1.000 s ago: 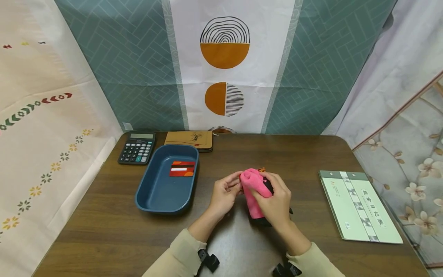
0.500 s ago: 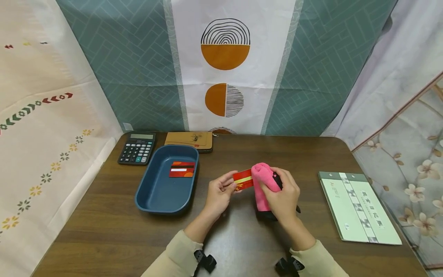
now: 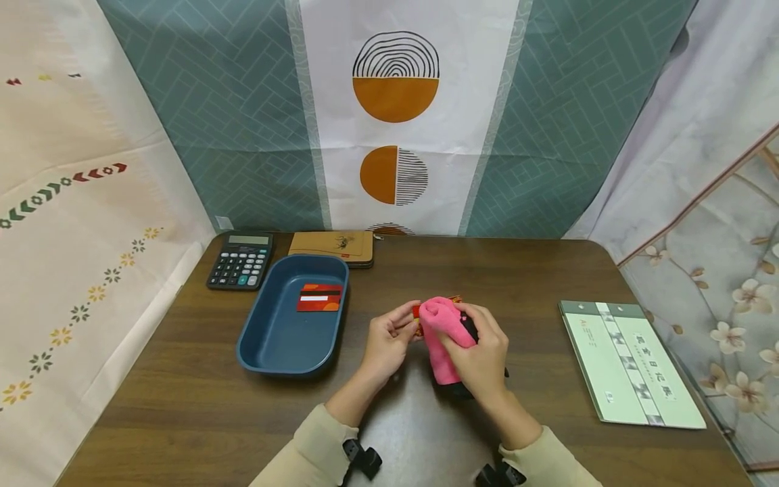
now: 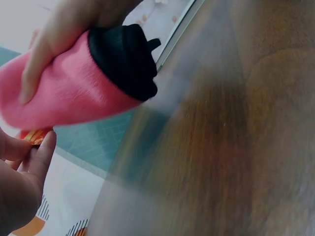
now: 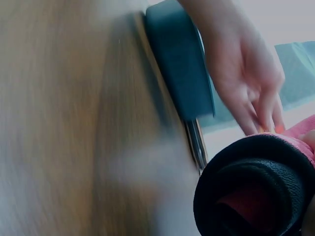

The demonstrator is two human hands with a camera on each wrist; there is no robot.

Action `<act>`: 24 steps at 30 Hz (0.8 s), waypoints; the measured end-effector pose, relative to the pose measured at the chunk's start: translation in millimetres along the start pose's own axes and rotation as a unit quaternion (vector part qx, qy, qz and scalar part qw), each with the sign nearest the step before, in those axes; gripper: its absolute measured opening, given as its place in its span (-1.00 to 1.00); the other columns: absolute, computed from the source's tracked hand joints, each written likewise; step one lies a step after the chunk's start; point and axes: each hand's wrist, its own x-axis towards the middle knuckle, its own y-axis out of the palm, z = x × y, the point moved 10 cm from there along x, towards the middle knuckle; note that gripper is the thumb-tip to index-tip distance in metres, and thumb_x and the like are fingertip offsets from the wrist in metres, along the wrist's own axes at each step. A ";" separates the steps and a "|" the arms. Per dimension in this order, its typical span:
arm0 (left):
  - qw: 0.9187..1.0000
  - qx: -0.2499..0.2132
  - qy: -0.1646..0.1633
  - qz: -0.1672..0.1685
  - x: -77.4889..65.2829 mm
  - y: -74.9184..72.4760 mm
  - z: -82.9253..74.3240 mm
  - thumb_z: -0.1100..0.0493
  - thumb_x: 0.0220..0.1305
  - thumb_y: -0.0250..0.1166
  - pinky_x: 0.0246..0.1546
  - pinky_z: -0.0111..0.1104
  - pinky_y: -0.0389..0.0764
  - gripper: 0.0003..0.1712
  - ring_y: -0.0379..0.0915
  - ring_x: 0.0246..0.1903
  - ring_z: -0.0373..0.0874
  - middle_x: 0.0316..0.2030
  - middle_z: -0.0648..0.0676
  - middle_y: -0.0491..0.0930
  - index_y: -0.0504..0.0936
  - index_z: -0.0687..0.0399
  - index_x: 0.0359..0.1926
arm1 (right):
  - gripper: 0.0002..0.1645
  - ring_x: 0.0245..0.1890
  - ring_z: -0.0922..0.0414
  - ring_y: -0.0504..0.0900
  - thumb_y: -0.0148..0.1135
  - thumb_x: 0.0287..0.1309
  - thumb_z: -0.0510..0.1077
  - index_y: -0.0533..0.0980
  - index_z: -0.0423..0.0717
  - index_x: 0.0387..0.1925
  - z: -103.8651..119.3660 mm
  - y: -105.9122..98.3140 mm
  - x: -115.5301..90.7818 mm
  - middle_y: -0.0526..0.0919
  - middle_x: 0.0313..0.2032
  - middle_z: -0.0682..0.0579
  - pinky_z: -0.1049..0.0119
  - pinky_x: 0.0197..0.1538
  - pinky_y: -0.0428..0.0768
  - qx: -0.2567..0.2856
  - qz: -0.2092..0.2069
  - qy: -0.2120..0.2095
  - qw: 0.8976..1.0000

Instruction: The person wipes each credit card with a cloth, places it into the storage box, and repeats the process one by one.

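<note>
In the head view my left hand point(image 3: 385, 341) pinches the left end of a red card point(image 3: 417, 320) with yellow on it. My right hand point(image 3: 483, 353) grips a soft pink fuzzy piece point(image 3: 439, 338) with a black leathery part point(image 5: 246, 191); its exact kind is unclear. The pink piece covers most of the card's front, and a bit of orange pattern shows above it. The left wrist view shows the card's end point(image 4: 37, 136) between my left fingers, against the pink side. A second red card point(image 3: 319, 297) lies inside the blue tray point(image 3: 286, 365), to the left.
Behind the tray lie a black calculator point(image 3: 241, 260) and a tan zipped case point(image 3: 331, 248). A pale green notepad point(image 3: 633, 365) rests on the right of the brown wooden table point(image 3: 535, 270). Patterned cloths hang around the table.
Half a second ago the pink piece stood further right and more of the card showed. My right hand has since brought it left over the card. The left hand has barely moved.
</note>
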 end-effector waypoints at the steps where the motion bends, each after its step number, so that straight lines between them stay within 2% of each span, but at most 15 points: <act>1: 1.000 -0.003 -0.003 -0.002 -0.1 -1.3 -0.4 0.59 0.36 0.11 -0.15 -0.20 0.75 -0.56 0.68 -0.11 0.00 0.05 0.46 0.60 0.53 0.48 0.23 | -0.45 -0.23 -0.04 0.69 0.67 -0.22 -0.26 0.65 -0.27 -0.10 -3.6 -4.0 1.3 0.70 -0.19 -0.12 0.67 -0.01 0.50 -0.006 -0.006 0.004 1.000; 5: 1.000 -0.008 -0.016 -0.009 -0.4 -6.7 -1.8 0.60 0.33 0.14 -0.10 -0.01 0.70 -0.54 0.67 -0.10 0.15 0.06 0.46 0.59 0.54 0.44 0.24 | -0.45 -0.22 -0.07 0.67 0.66 -0.22 -0.31 0.64 -0.29 -0.09 -19.5 -19.4 6.6 0.70 -0.18 -0.15 0.68 0.00 0.48 -0.030 -0.031 0.024 0.999; 8: 1.000 -0.005 -0.018 -0.009 -0.6 -8.2 -4.2 0.60 0.33 0.15 -0.10 -0.06 0.71 -0.54 0.67 -0.09 0.19 0.06 0.46 0.59 0.54 0.43 0.24 | -0.45 -0.20 -0.06 0.67 0.65 -0.20 -0.31 0.63 -0.29 -0.08 -25.2 -23.8 9.0 0.70 -0.16 -0.16 0.69 -0.01 0.47 -0.035 -0.035 0.032 0.998; 14: 1.000 0.008 -0.004 -0.001 2.0 -0.7 -7.7 0.61 0.33 0.13 -0.14 -0.15 0.73 -0.54 0.67 -0.09 0.19 0.04 0.47 0.60 0.53 0.46 0.23 | -0.46 -0.21 -0.04 0.68 0.64 -0.20 -0.31 0.64 -0.29 -0.09 -14.7 -14.5 8.3 0.71 -0.17 -0.15 0.67 0.01 0.51 -0.014 -0.021 0.024 0.999; 19: 1.000 0.015 0.010 0.012 3.1 6.6 -10.2 0.59 0.34 0.12 -0.15 -0.24 0.74 -0.56 0.66 -0.06 0.17 0.02 0.47 0.61 0.53 0.47 0.23 | -0.43 -0.24 -0.02 0.71 0.66 -0.25 -0.35 0.65 -0.26 -0.08 -1.0 -3.6 4.4 0.72 -0.18 -0.11 0.65 0.01 0.53 0.015 -0.007 -0.005 1.000; 24: 1.000 0.017 0.010 0.009 1.5 5.3 -10.0 0.60 0.34 0.12 -0.15 -0.16 0.74 -0.57 0.66 -0.07 0.19 0.00 0.48 0.62 0.53 0.49 0.21 | -0.44 -0.23 -0.04 0.71 0.66 -0.24 -0.33 0.66 -0.27 -0.08 -0.2 -4.1 2.8 0.73 -0.18 -0.12 0.65 0.03 0.53 0.012 -0.010 -0.012 1.000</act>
